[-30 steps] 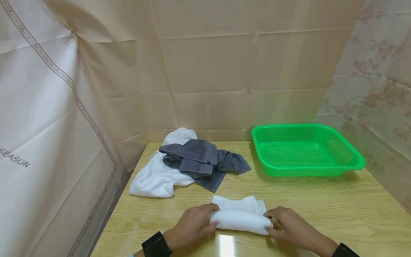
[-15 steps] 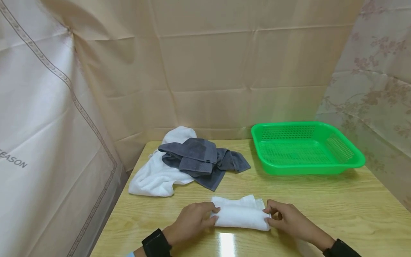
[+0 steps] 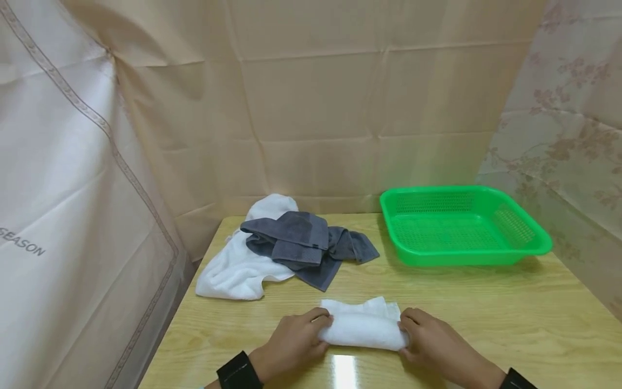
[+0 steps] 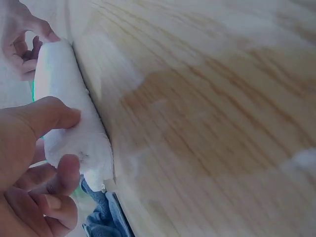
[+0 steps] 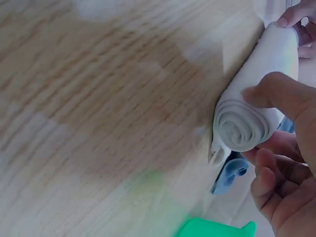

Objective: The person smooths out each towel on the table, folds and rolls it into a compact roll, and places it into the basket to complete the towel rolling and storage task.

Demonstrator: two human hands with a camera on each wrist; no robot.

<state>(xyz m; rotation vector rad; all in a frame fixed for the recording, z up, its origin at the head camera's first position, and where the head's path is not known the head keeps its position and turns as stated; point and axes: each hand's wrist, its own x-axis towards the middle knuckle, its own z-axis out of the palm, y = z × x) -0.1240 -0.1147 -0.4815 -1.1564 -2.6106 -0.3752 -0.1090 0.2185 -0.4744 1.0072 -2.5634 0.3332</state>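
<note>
A white towel (image 3: 362,330), rolled up from the near side with a short flat part behind the roll, lies on the table close to the person. My left hand (image 3: 297,337) grips its left end, thumb on the near side and fingers over the top. At the opposite end my right hand (image 3: 430,340) grips the roll in the same way. The right wrist view shows the spiral end of the towel (image 5: 242,126) between thumb and fingers of the right hand (image 5: 286,148). In the left wrist view the left hand (image 4: 34,163) has its thumb along the roll.
Behind the roll to the left, a crumpled dark grey towel (image 3: 301,237) lies over a loose white towel (image 3: 233,275). A green plastic basket (image 3: 466,259) stands at the back right of the wooden table (image 3: 486,308). Curtains of cloth hang around the table.
Both hands stay at the ends of the rolled towel. Their fingers have shifted their hold, now curling further over it, and the roll has turned slightly. The other towels and basket have not moved.
</note>
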